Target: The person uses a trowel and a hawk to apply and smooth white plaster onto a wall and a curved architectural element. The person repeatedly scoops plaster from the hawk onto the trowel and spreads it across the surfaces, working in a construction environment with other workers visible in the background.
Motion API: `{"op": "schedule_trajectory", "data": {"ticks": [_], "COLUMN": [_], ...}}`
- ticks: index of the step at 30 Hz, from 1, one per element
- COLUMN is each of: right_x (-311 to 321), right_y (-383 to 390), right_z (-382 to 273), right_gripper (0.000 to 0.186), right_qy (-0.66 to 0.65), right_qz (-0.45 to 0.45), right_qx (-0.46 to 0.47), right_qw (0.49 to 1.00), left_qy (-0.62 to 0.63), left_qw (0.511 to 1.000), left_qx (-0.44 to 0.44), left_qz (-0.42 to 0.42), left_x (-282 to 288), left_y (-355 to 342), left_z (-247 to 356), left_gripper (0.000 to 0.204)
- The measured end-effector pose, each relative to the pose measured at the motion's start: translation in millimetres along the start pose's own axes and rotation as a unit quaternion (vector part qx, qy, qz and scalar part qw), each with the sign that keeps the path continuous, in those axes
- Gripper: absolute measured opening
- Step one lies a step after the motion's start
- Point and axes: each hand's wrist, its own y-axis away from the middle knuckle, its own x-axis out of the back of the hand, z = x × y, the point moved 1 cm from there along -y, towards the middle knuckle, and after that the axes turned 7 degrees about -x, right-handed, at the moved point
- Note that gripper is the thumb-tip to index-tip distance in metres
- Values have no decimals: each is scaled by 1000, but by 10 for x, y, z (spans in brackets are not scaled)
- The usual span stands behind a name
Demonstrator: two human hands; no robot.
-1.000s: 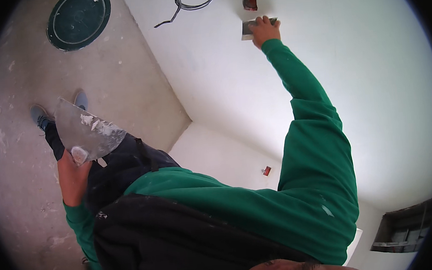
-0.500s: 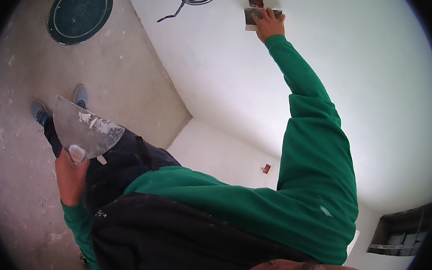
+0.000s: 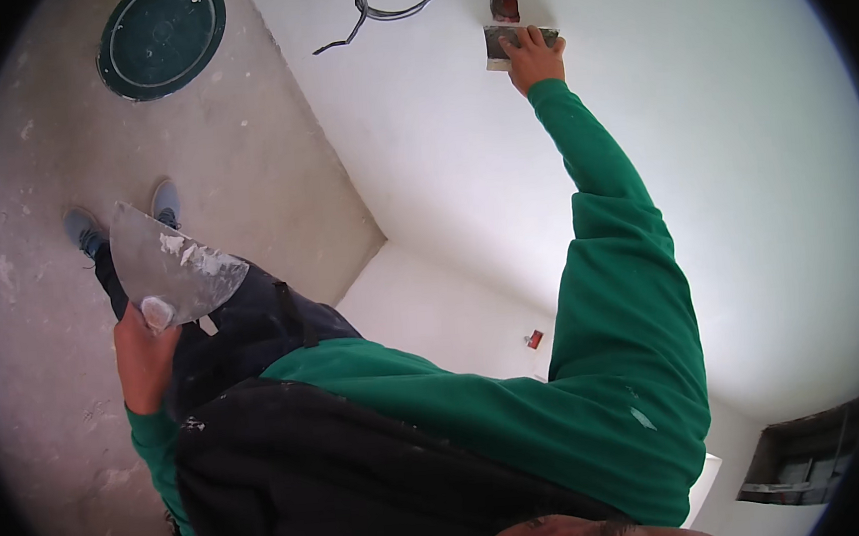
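White plastered walls (image 3: pixel 702 179) meet at a corner above a bare, dust-flecked concrete floor (image 3: pixel 33 296); a round dark green lid (image 3: pixel 162 40) lies on that floor at the upper left, and a loop of grey cable (image 3: pixel 393 0) hangs from the wall near the top. The person's right hand (image 3: pixel 532 60), at the end of a green sleeve (image 3: pixel 608 255) stretched far up, is closed around a small putty knife (image 3: pixel 505 42); its blade lies flat against the wall just below a small open wall box (image 3: pixel 504 2), touching the plaster. The left hand (image 3: pixel 145 353) is low at the person's side, fingers wrapped shut around the handle of a broad metal trowel blade (image 3: pixel 172 266); the blade points upward and carries smears of white filler (image 3: pixel 195 255) across its upper face. Two grey shoes (image 3: pixel 83 230) show on the floor just behind the blade; a small red mark (image 3: pixel 534 339) sits low on the wall near the corner.
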Motion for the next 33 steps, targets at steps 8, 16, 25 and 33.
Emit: {"op": "schedule_trajectory", "data": {"ticks": [8,16,25,33], "right_x": [-186,-534,-346,2591], "right_y": [478,490,539,1833], "right_z": [-180,-572,-1622,-1057], "right_gripper": [57,64,52,54], "right_qy": [-214,-287,-557,-819], "right_qz": [-3,145,-1,289], "right_qx": [-124,-409,-270,189], "right_qw": [969,854,785,458], "left_qy": [-12,-153,-146,-66], "left_qw": [1000,985,986,969], "left_qx": [-6,44,7,-54], "left_qz": [-1,-66,-82,-231], "left_x": [-56,163,224,-1], "left_y": [8,-199,-130,-381], "left_z": [-5,228,283,1583], "left_gripper": [35,33,37,44]}}
